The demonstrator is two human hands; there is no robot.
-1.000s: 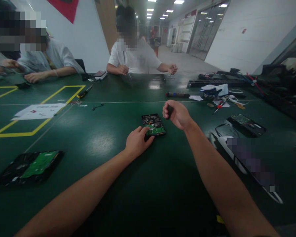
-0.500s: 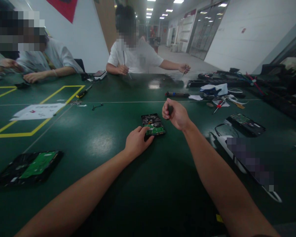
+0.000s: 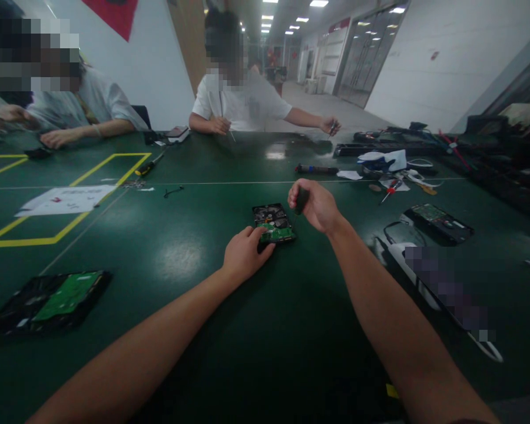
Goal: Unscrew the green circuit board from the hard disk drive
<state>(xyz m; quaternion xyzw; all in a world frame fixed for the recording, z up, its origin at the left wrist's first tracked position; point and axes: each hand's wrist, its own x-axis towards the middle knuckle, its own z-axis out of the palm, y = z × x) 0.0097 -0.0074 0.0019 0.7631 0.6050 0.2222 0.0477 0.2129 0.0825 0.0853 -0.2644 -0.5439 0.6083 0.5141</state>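
Note:
A hard drive (image 3: 272, 215) with a green circuit board lies on the dark green table in front of me. My left hand (image 3: 247, 253) grips its lower left edge, fingers on the board and thumb along the near side. Just right of the drive, my right hand (image 3: 313, 203) is closed around a dark handle (image 3: 301, 201), raised above the table. A thin shaft seems to run down from the handle near the drive's right edge; its tip is too small to make out.
A larger drive (image 3: 66, 297) lies at the left, another (image 3: 439, 222) at the right beside a white-edged device (image 3: 406, 259). Tools, cloth (image 3: 386, 159) and a red screwdriver (image 3: 392, 188) lie farther right. Paper (image 3: 66, 200) is at the left. People sit across the table.
My right hand has turned slightly and shifted a little left and down, with the dark handle tilted differently. My left hand and the drive have stayed together in place.

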